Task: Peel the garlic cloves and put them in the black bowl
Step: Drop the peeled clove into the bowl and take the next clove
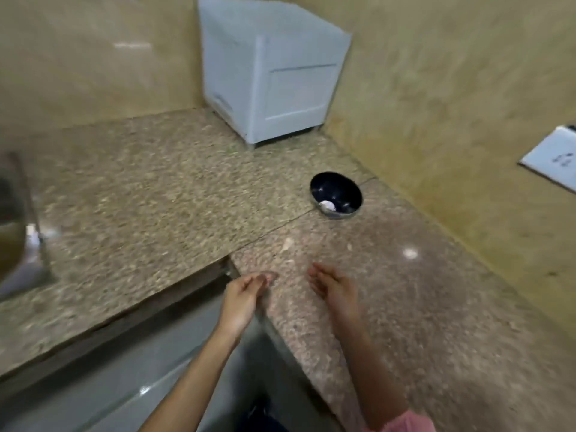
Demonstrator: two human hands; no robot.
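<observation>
The black bowl (336, 190) stands on the stone counter near the right wall, and a whitish garlic piece (328, 206) lies inside at its near edge. A small pale scrap (287, 244), clove or peel, lies on the counter between the bowl and my hands. My left hand (244, 296) hovers at the counter's inner corner with its fingertips drawn together; motion blur hides whether they pinch anything. My right hand (333, 286) is over the counter beside it, fingers straight and empty.
A white box-like cabinet (268, 76) sits in the back corner. A steel sink (18, 232) is at the far left. A white wall socket plate (551, 157) is on the right wall. The counter (156, 198) forms an L around me.
</observation>
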